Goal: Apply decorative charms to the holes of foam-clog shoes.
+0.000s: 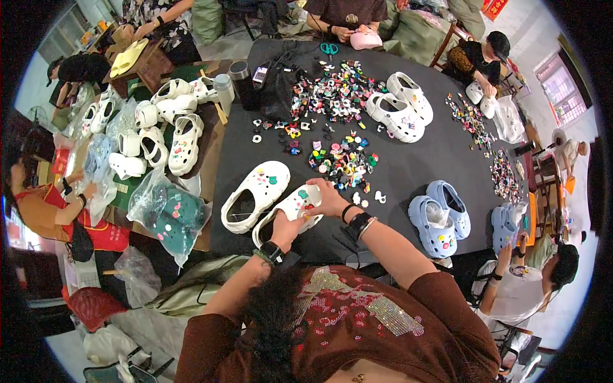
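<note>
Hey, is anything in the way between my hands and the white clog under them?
Nothing visible is: your left hand and right hand are both on the white clog. The second clog stands to its left and the loose shoe charms lie beyond it, neither in between.

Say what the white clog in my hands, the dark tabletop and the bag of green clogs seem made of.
White clog: probably moulded foam or rubber, satin-smooth, judging by its thick, seamless-looking shell.
Dark tabletop: matte, with little glare; painted board or a covering, I can't tell which.
Bag: likely thin, glossy plastic film, since it is see-through with crinkled highlights.
</note>
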`<move>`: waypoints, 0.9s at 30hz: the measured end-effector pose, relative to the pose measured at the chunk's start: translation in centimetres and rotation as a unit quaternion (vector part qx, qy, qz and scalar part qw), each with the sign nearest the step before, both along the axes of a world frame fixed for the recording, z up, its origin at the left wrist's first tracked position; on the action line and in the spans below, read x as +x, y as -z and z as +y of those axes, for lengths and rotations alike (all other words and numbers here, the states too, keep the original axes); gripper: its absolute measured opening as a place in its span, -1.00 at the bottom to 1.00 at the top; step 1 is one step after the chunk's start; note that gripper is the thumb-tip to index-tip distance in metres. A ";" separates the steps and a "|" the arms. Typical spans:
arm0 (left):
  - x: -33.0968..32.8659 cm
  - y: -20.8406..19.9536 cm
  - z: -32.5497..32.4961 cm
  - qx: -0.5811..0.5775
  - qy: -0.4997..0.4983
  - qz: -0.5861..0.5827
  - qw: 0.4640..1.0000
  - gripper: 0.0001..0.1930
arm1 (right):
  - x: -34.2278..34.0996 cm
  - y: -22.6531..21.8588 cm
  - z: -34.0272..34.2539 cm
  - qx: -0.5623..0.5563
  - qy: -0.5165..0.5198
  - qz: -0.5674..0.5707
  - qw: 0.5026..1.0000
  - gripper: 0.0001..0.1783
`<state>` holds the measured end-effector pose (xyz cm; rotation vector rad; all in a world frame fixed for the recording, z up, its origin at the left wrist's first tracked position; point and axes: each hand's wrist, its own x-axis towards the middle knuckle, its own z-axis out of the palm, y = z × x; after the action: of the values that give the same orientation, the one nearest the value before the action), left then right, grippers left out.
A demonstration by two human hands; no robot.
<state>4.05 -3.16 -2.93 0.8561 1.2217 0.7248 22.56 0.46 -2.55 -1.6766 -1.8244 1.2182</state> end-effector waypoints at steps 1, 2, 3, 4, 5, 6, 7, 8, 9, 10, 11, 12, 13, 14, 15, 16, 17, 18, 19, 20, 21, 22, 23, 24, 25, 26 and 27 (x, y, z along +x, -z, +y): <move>0.2 0.1 0.1 0.026 -0.003 0.025 0.999 -0.53 | -0.1 0.2 -0.1 0.003 0.013 -0.016 1.000 0.05; 0.5 0.2 0.1 0.052 -0.006 0.050 0.997 -0.55 | -0.2 0.4 -0.2 0.002 0.014 -0.017 1.000 0.05; 0.5 0.5 0.1 0.052 -0.006 0.049 0.997 -0.55 | -0.5 0.5 -0.2 -0.002 0.023 -0.024 0.999 0.06; 0.7 0.8 0.1 0.062 -0.020 0.079 0.995 -0.57 | -0.7 0.5 -0.2 -0.005 0.032 -0.031 0.999 0.07; 0.8 1.1 0.1 0.072 -0.034 0.109 0.991 -0.58 | -0.8 0.5 -0.2 -0.006 0.032 -0.032 0.999 0.07; 0.7 1.7 0.0 0.071 -0.036 0.109 0.991 -0.58 | -1.1 0.4 -0.3 0.014 0.037 -0.062 0.997 0.03; 0.6 2.3 0.0 0.052 -0.051 0.111 0.991 -0.58 | -1.3 0.2 -0.4 0.033 0.043 -0.091 0.994 0.00; 0.4 2.9 0.0 0.033 -0.067 0.114 0.991 -0.58 | -1.5 0.0 -0.4 0.033 0.041 -0.091 0.994 0.00; 0.4 3.4 0.1 0.033 -0.067 0.113 0.991 -0.58 | -1.5 0.1 -0.3 0.038 0.041 -0.085 0.995 0.00; 0.2 3.7 0.1 0.039 -0.066 0.117 0.990 -0.58 | -1.5 0.1 -0.3 0.043 0.040 -0.079 0.995 0.01; 0.1 4.1 0.0 0.046 -0.066 0.121 0.989 -0.58 | -1.4 0.0 -0.3 0.044 0.038 -0.079 0.995 0.01; 0.2 3.8 0.1 0.047 -0.066 0.121 0.989 -0.58 | -1.1 0.1 -0.2 0.017 0.027 -0.054 0.998 0.04; 0.3 2.9 0.0 0.060 -0.052 0.106 0.991 -0.57 | -0.6 0.0 -0.2 -0.010 0.018 -0.028 0.999 0.06; 0.4 2.0 -0.1 0.073 -0.037 0.090 0.993 -0.56 | -0.1 0.0 -0.1 -0.009 0.020 -0.028 0.999 0.06; 0.2 1.3 -0.1 0.075 -0.036 0.091 0.992 -0.56 | 0.3 -0.1 0.0 -0.004 -0.002 -0.018 1.000 0.05; -0.1 0.6 -0.1 0.059 -0.020 0.028 0.998 -0.56 | 0.7 -0.1 0.1 0.000 -0.025 -0.007 1.000 0.04; -0.5 -0.1 0.0 0.043 -0.004 -0.035 0.998 -0.56 | 1.0 -0.1 0.1 0.001 -0.023 -0.007 1.000 0.04; -0.9 -1.1 0.2 0.044 -0.001 -0.034 0.998 -0.56 | 1.3 0.0 0.2 0.010 -0.046 0.006 0.999 0.06; -1.5 -2.0 0.5 0.028 0.042 0.026 0.998 -0.57 | 1.7 0.3 0.1 0.018 -0.068 0.019 0.997 0.08; -2.0 -2.6 0.8 0.011 0.085 0.086 0.993 -0.59 | 2.1 0.6 0.2 0.018 -0.064 0.019 0.998 0.08; -2.8 -2.3 0.7 0.011 0.083 0.088 0.993 -0.59 | 2.0 0.9 0.2 0.027 -0.076 0.010 0.997 0.09; -3.6 -1.6 0.5 -0.031 0.062 -0.005 0.998 -0.60 | 1.7 0.9 0.2 0.036 -0.090 0.001 0.995 0.10; -4.5 -1.1 0.3 -0.072 0.040 -0.098 0.992 -0.61 | 1.4 0.8 0.1 0.036 -0.094 0.003 0.995 0.10; -5.1 -1.9 0.5 -0.086 0.080 -0.065 0.991 -0.66 | 1.5 0.7 0.0 0.029 -0.092 -0.002 0.995 0.10; -5.5 -2.5 0.4 -0.086 0.080 -0.065 0.991 -0.66 | 1.5 0.4 -0.1 0.022 -0.091 -0.006 0.996 0.10; -5.8 -3.1 0.2 -0.078 0.061 -0.056 0.994 -0.70 | 1.5 0.1 -0.3 0.015 -0.086 -0.012 0.996 0.08; -6.1 -4.1 -0.1 -0.069 0.041 -0.047 0.996 -0.73 | 1.5 -0.2 -0.5 0.015 -0.086 -0.011 0.996 0.08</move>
<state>-2.03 -3.22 1.20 0.7467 1.1330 0.6010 24.04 -0.02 -2.37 -1.5484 -2.0263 1.2367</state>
